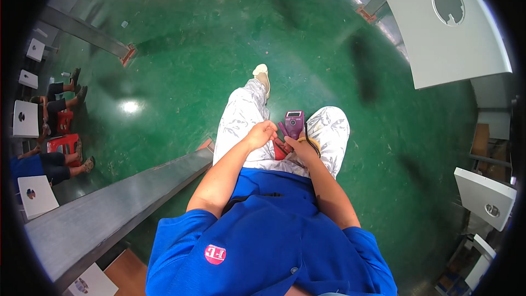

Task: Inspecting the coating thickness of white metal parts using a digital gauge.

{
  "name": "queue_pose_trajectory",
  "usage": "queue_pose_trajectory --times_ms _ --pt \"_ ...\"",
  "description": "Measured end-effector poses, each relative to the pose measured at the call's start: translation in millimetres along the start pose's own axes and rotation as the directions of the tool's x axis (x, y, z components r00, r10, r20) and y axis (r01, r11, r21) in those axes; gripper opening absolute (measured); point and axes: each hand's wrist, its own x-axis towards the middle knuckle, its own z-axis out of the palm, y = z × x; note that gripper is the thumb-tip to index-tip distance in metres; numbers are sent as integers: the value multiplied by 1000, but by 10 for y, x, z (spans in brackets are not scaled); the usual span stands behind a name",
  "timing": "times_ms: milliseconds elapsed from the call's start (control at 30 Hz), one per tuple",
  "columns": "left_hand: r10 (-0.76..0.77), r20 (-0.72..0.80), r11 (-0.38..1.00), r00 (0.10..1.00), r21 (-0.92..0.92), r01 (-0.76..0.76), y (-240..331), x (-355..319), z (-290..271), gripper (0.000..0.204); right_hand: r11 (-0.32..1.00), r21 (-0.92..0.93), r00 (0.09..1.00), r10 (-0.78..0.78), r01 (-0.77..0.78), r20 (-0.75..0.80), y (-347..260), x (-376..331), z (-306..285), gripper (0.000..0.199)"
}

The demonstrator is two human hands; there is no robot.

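Observation:
My right hand (301, 147) grips a small purple handheld meter (294, 123) with a little screen at its top, held over my lap. A dark cord runs from the meter down past my wrist. My left hand (262, 134) is loosely curled just left of the meter, its fingertips close to the purple probe end (282, 129); I cannot tell whether it touches. Something red (280, 149) shows between my hands. I am walking on a green floor, in patterned white trousers and a blue shirt.
A long grey metal beam (120, 197) runs diagonally at my left. White panels with round cutouts (446, 22) stand at the upper right and right edge (485, 197). At the far left, people sit on red stools (64, 143) beside more white panels.

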Motion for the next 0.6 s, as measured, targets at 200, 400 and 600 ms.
queue_pose_trajectory --times_ms 200,400,600 --pt "21 -1 997 1000 71 -20 21 -27 18 18 1000 19 1000 -3 2 30 -47 -26 -4 35" --pt "35 14 985 999 167 -37 113 -63 30 17 1000 11 999 28 -28 16 -2 -3 -3 34" --pt "112 22 973 993 199 -114 17 -68 24 15 1000 -25 999 9 -8 38 42 11 9 33"
